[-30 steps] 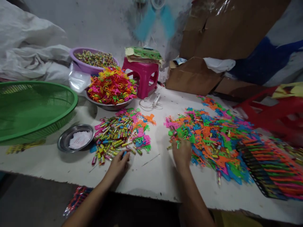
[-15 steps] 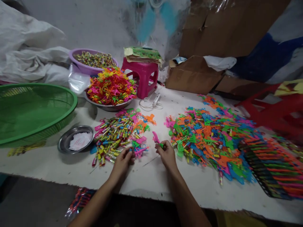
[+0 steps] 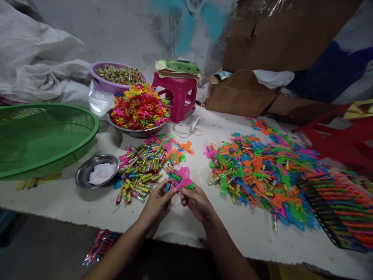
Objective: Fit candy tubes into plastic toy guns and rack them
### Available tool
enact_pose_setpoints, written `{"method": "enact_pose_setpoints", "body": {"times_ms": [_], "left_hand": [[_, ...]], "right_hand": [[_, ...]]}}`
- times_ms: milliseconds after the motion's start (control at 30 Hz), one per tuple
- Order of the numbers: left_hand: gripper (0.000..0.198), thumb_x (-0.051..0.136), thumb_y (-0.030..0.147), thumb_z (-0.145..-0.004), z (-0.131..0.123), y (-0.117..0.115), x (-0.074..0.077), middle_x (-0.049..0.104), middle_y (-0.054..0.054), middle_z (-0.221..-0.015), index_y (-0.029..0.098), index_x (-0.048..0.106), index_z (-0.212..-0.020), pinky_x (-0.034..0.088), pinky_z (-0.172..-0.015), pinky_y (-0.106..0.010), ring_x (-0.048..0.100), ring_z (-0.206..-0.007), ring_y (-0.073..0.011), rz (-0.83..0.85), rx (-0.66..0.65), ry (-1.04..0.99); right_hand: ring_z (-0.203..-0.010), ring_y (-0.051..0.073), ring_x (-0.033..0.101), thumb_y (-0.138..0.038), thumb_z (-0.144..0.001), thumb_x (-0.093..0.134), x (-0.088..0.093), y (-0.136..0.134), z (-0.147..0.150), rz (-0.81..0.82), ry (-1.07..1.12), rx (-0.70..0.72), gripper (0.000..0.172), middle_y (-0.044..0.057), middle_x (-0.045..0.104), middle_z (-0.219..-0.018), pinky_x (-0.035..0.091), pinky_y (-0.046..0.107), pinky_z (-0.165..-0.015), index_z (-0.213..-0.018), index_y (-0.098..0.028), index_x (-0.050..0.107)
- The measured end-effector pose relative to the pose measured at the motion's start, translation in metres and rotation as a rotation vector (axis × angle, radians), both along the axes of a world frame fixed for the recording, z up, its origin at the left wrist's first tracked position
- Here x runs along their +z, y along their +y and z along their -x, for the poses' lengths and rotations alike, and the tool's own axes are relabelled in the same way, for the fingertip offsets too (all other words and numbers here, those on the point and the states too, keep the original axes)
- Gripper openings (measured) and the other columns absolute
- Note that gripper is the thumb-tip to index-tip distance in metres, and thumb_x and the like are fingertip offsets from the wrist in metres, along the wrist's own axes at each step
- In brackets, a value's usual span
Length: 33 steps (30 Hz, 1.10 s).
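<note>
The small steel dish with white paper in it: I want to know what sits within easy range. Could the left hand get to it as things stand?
Probably yes. The steel dish lies left of the left hand, on the same table edge, with bare table between them; the hand pinches a pink piece, though.

Bench layout, seen from the front edge

On the bench, a basket is set at the far left, with a small metal dish just to its right. A heap of small tubes lies right of the dish, and behind it a bowl of plastic rings. A stool stands behind, a basin to its left. A spread of plastic toy parts is laid at the right, before cardboard boxes.
</note>
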<state>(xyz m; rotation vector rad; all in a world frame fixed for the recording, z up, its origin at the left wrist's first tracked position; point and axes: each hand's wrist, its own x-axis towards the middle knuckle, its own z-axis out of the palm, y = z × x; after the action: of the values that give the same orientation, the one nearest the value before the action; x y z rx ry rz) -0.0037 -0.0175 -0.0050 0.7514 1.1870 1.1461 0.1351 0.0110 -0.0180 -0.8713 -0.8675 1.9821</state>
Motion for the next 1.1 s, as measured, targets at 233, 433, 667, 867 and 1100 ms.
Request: {"method": "enact_pose_setpoints", "body": {"times_ms": [233,433,667,867,1100], "left_hand": [[0.046,0.066,0.04,-0.064,0.019,-0.002,0.002,0.037,0.01,-0.048,0.016,0.052,-0.1,0.01,-0.036,-0.017,0.019,-0.036,-0.0013,0.013,0.023,0.078],[0.044,0.067,0.039,-0.06,0.025,-0.001,0.006,0.052,0.007,-0.058,0.017,0.051,-0.095,0.012,-0.035,-0.016,0.024,-0.034,0.0,0.061,0.09,-0.022],[0.04,0.067,0.037,-0.061,0.026,-0.002,0.007,0.052,0.007,-0.059,0.017,0.049,-0.092,0.013,-0.034,-0.015,0.025,-0.034,-0.0001,0.075,0.132,-0.027],[0.029,0.061,0.04,-0.067,0.005,-0.009,0.006,0.024,0.013,-0.04,0.018,0.049,-0.081,0.011,-0.035,-0.017,0.017,-0.033,-0.0035,0.044,-0.002,0.018],[0.013,0.053,0.025,-0.068,0.029,-0.005,0.019,0.045,0.004,-0.057,0.017,0.052,-0.059,0.032,-0.055,-0.022,0.041,-0.058,-0.0106,-0.291,-0.164,0.718]], "right_hand": [[-0.075,0.016,0.055,-0.033,-0.077,0.053,0.007,0.011,-0.025,-0.562,-0.579,-0.269,0.022,0.006,0.059,-0.089,0.044,0.028,-0.063,-0.093,-0.019,0.057],[-0.099,0.021,0.048,-0.009,-0.074,0.047,0.02,0.003,-0.024,-1.293,-0.848,-0.211,0.046,0.009,0.051,-0.107,0.043,0.039,-0.082,-0.118,-0.023,0.049],[-0.096,0.022,0.049,-0.01,-0.074,0.047,0.017,-0.002,-0.018,-1.388,-0.953,-0.28,0.047,0.01,0.051,-0.103,0.044,0.038,-0.079,-0.121,-0.02,0.047],[-0.091,0.023,0.05,-0.017,-0.076,0.051,0.006,0.004,-0.007,-1.45,-1.186,-0.148,0.033,0.012,0.057,-0.1,0.044,0.039,-0.077,-0.109,-0.017,0.055],[-0.103,0.024,0.045,-0.032,-0.073,0.059,0.024,0.0,-0.012,-1.439,-1.046,0.012,0.046,0.013,0.052,-0.112,0.038,0.04,-0.086,-0.116,-0.016,0.05]]}}
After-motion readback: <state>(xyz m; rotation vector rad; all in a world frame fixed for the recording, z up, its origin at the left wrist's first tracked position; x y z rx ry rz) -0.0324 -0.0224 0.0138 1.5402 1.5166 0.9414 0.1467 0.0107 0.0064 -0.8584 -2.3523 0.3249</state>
